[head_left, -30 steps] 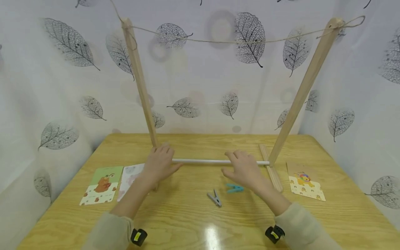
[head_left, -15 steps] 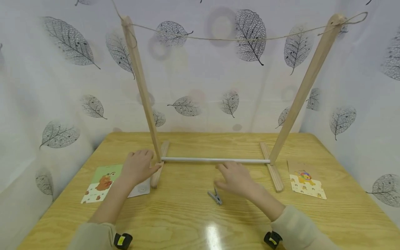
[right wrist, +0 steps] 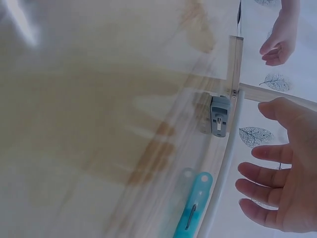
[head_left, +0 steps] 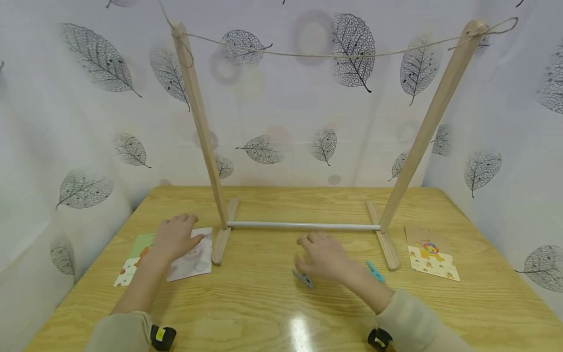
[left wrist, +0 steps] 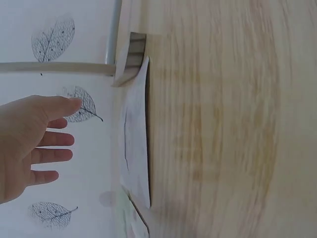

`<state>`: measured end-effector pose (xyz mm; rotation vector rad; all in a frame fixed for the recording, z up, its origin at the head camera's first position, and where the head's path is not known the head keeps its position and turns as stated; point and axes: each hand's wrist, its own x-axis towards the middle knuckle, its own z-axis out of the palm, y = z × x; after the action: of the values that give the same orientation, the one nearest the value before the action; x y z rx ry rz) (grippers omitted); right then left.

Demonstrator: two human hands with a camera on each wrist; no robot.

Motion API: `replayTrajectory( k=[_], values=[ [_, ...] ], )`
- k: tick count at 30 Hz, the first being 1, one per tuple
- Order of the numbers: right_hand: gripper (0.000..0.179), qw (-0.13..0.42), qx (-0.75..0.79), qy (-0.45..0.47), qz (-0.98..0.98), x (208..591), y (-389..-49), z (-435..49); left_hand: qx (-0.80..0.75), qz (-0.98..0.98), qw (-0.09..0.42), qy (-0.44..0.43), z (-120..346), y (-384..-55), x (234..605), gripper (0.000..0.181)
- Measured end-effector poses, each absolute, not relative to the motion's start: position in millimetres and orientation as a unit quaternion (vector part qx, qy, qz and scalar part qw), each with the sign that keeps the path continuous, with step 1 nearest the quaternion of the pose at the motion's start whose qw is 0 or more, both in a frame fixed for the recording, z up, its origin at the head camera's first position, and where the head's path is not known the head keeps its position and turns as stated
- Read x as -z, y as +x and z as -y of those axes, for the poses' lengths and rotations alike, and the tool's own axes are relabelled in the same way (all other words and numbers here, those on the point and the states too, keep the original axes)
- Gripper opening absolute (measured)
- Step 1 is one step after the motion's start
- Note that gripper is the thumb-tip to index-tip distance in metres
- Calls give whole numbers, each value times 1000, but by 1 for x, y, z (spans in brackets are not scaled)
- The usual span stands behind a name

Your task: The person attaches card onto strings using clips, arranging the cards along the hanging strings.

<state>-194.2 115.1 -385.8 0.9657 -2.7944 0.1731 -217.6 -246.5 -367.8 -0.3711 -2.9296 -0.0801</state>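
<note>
My left hand [head_left: 173, 242] hovers over two picture cards on the left, thumb and fingers apart, holding nothing. The pale pink card [head_left: 202, 254] shows beside its thumb; the green and white card [head_left: 127, 271] is partly covered by the forearm. Fingers loosely bent, my right hand [head_left: 323, 256] hangs over the table beside a grey clothespin [head_left: 303, 279]. That palm holds nothing in the right wrist view, where the hand [right wrist: 292, 173] is apart from the grey clothespin [right wrist: 220, 116] and a teal clothespin [right wrist: 194, 203]. Right of the forearm in the head view lies a teal clothespin [head_left: 375, 271].
A wooden frame stands across the table, with a left post [head_left: 200, 122], a right post [head_left: 428, 129] and a white crossbar [head_left: 303, 225] low between them. A string [head_left: 308, 55] joins the post tops. On the right lies a brown and cream lion card [head_left: 431, 252].
My left hand has moved left from the left post's base to above the cards. The right hand has shifted left and nearer, off the crossbar towards the grey clothespin, and a teal clothespin shows right of its forearm.
</note>
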Motion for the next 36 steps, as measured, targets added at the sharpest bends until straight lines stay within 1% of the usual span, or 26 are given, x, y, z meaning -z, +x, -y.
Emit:
replayTrajectory(
  k=[2, 5, 9, 11, 14, 21, 30, 36],
  values=[
    [44, 73, -54, 318, 944, 387, -194, -114, 36, 989, 83, -119, 251, -218, 370, 47],
    [48, 52, -35, 314, 947, 389, -193, -112, 43, 990, 72, -117, 257, -218, 373, 47],
    [55, 37, -7, 312, 949, 391, -193, -109, 40, 991, 63, -112, 264, -220, 378, 50],
    [56, 32, -5, 313, 949, 390, -193, -108, 36, 992, 55, -108, 266, -222, 380, 52],
    [53, 29, -7, 318, 948, 389, -191, -107, 34, 994, 39, -98, 269, -225, 383, 54],
    [39, 34, 1, 338, 940, 391, -189, -106, 44, 995, 1, -85, 274, -229, 387, 57],
    [33, 40, 2, 350, 936, 393, -191, -109, 55, 995, -40, -79, 276, -235, 388, 60],
    [21, 38, 3, 362, 931, 392, -190, -110, 72, 992, -57, -82, 276, -237, 388, 60]
  ],
)
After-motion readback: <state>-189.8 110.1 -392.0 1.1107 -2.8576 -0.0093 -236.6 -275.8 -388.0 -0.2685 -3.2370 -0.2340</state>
